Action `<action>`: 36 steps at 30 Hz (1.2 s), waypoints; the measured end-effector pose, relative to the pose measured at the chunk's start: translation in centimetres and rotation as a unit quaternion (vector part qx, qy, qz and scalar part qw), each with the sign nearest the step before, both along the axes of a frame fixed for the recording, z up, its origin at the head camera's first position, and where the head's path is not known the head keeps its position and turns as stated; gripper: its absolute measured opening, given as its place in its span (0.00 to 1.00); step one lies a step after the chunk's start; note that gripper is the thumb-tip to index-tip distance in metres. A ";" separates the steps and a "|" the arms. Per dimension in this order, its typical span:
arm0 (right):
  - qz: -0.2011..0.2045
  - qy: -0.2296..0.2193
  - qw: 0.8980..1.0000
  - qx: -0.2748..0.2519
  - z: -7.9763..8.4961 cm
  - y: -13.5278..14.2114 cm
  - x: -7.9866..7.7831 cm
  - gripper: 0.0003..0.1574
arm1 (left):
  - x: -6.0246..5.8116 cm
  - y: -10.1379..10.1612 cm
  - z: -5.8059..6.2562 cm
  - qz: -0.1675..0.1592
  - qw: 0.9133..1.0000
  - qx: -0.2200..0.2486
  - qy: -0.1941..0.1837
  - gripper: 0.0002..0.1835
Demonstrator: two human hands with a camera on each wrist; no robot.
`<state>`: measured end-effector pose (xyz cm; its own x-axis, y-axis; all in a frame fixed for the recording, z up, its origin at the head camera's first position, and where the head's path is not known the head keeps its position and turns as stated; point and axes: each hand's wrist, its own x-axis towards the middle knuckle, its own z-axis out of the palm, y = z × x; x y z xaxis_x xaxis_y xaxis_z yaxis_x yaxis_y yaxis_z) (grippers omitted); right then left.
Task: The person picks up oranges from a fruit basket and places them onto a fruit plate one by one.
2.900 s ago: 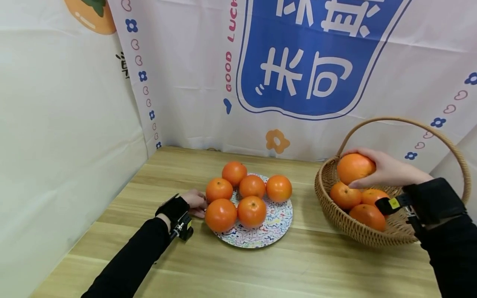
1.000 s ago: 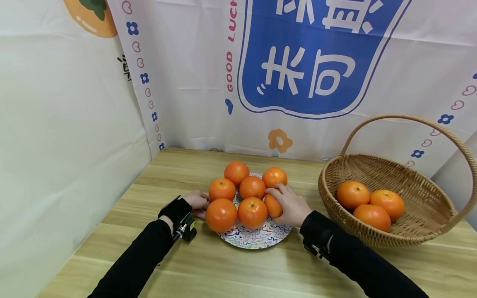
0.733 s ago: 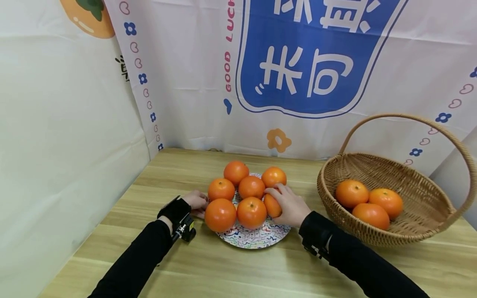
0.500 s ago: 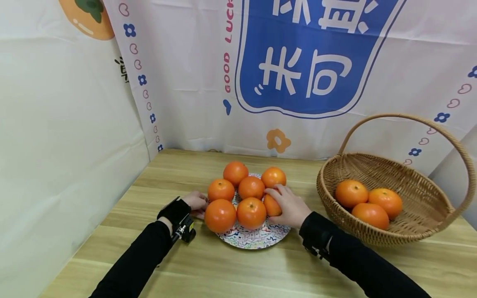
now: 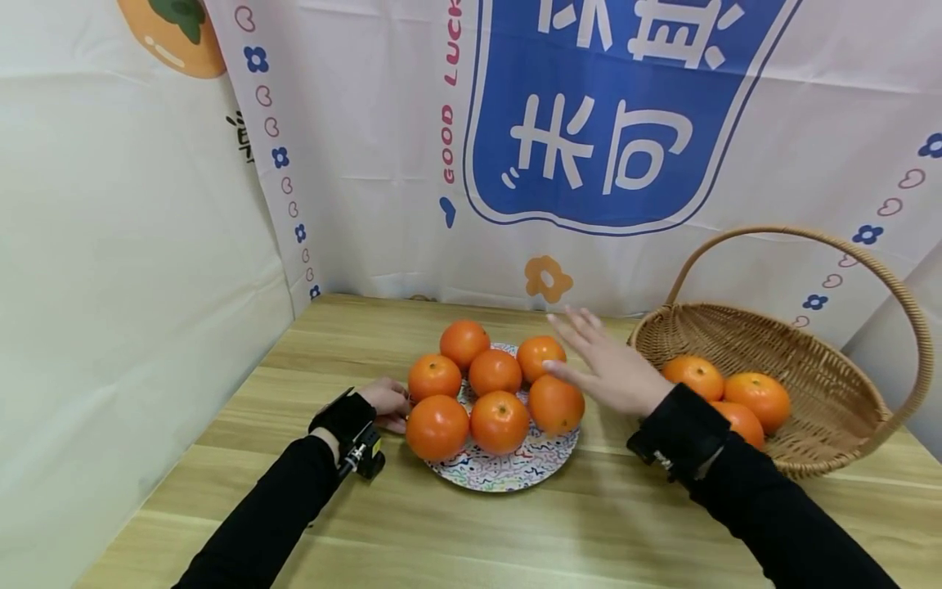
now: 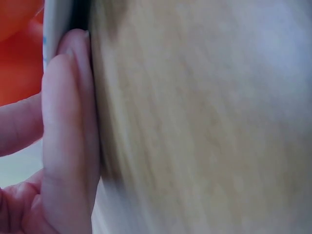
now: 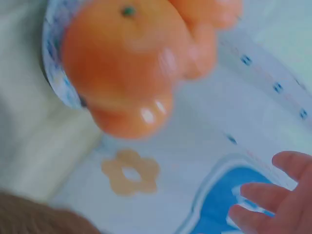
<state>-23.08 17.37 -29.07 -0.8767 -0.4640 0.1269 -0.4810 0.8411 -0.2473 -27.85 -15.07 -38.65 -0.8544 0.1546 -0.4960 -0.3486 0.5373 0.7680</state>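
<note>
At the left edge of the round patterned plate (image 5: 508, 476), my left hand (image 5: 386, 402) pinches the rim; in the left wrist view its fingers (image 6: 63, 126) lie along the plate's edge with another finger over the top. Several oranges (image 5: 499, 421) crowd the plate. My right hand (image 5: 611, 368) is spread with straight fingers, holding nothing, just right of the rightmost orange (image 5: 557, 405). The right wrist view shows this orange (image 7: 126, 53) apart from the right hand's fingertips (image 7: 243, 214).
To the right stands a wicker basket (image 5: 780, 339) with a tall arched handle (image 5: 846, 243) and three oranges (image 5: 758, 399) inside; my right forearm partly covers it. A printed cloth (image 5: 390, 164) hangs behind the wooden table (image 5: 353, 532).
My right hand took an orange from the basket, set it on the plate's right side, then let go and drew back up and right. The left hand stayed at the rim.
</note>
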 end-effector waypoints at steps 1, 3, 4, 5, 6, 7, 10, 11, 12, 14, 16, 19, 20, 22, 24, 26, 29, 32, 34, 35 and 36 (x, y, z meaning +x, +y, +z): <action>-0.006 0.004 1.000 0.000 0.6 0.5 0.0 0.41 | 0.0 0.0 0.0 -0.001 1.000 0.001 0.000 0.19; -0.023 0.008 1.000 -0.003 1.6 1.5 0.0 0.41 | 0.0 0.0 0.0 -0.004 1.000 -0.003 0.001 0.20; -0.033 0.006 0.999 -0.004 2.0 2.1 0.0 0.41 | 0.0 0.0 0.1 -0.005 1.000 -0.005 0.002 0.20; -0.041 0.003 0.999 -0.005 2.3 2.6 0.0 0.41 | 0.0 0.0 0.1 -0.007 1.000 -0.007 0.003 0.21; -0.049 0.000 0.999 -0.008 2.7 3.2 0.0 0.41 | 0.0 -0.1 0.1 -0.009 1.000 -0.008 0.003 0.21; -0.057 -0.006 0.998 -0.012 3.0 3.7 0.0 0.41 | -0.1 -0.1 0.1 -0.009 1.000 -0.009 0.004 0.21; -0.072 -0.023 0.997 -0.026 3.8 5.3 0.1 0.41 | -0.1 -0.1 0.1 -0.010 1.000 -0.008 0.006 0.21; -0.075 -0.024 0.996 -0.028 4.0 5.8 0.0 0.41 | -0.2 -0.1 0.1 -0.010 1.000 -0.007 0.006 0.21; -0.079 -0.026 0.996 -0.029 4.3 6.3 0.0 0.42 | -0.2 -0.2 0.0 -0.009 1.000 -0.006 0.007 0.21; -0.085 -0.026 0.996 -0.029 4.7 7.3 -0.2 0.42 | -0.3 -0.2 -0.3 -0.006 1.000 0.000 0.009 0.21; -0.093 -0.020 0.995 -0.026 5.0 8.2 -0.5 0.42 | -0.4 -0.2 -0.6 -0.001 1.000 0.003 0.011 0.21; -0.102 -0.020 0.994 -0.032 5.0 9.6 -1.2 0.43 | -0.5 -0.2 -0.9 0.004 1.000 0.011 0.012 0.21; -0.106 -0.023 0.993 -0.035 4.9 10.0 -1.4 0.43 | -0.5 -0.1 -1.0 0.007 1.000 0.011 0.013 0.21; -0.112 -0.035 0.992 -0.040 4.5 10.8 -2.0 0.44 | -0.4 -0.1 -1.0 0.003 1.000 0.010 0.012 0.21; -0.117 -0.050 0.991 -0.042 4.0 11.4 -2.5 0.45 | -0.3 -0.1 -0.8 -0.001 1.000 0.006 0.013 0.20; -0.125 -0.065 0.989 -0.044 3.4 12.0 -3.0 0.46 | -0.2 -0.1 -0.7 -0.005 1.000 0.003 0.012 0.19; -0.140 -0.080 0.986 -0.039 2.3 12.5 -3.7 0.47 | 0.0 0.1 -0.4 -0.007 1.000 -0.003 0.014 0.17; -0.150 -0.088 0.984 -0.035 1.2 12.7 -4.2 0.49 | 0.1 0.1 -0.3 -0.006 1.000 -0.005 0.016 0.17; -0.150 -0.093 0.984 -0.033 0.5 12.7 -4.6 0.50 | 0.1 0.1 -0.3 -0.004 1.000 -0.004 0.016 0.16; -0.150 -0.096 0.984 -0.033 0.3 12.6 -4.7 0.50 | 0.1 0.0 -0.3 -0.006 1.000 -0.003 0.016 0.17; -0.150 -0.099 0.983 -0.033 0.1 12.6 -4.8 0.50 | 0.0 0.0 -0.3 -0.005 1.000 0.000 0.015 0.17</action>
<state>-27.91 29.95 -28.98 -0.9833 -0.1779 -0.0384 -0.1514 0.9168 -0.3695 -27.80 -15.09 -38.98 -0.8674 0.1633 -0.4700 -0.3196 0.5412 0.7778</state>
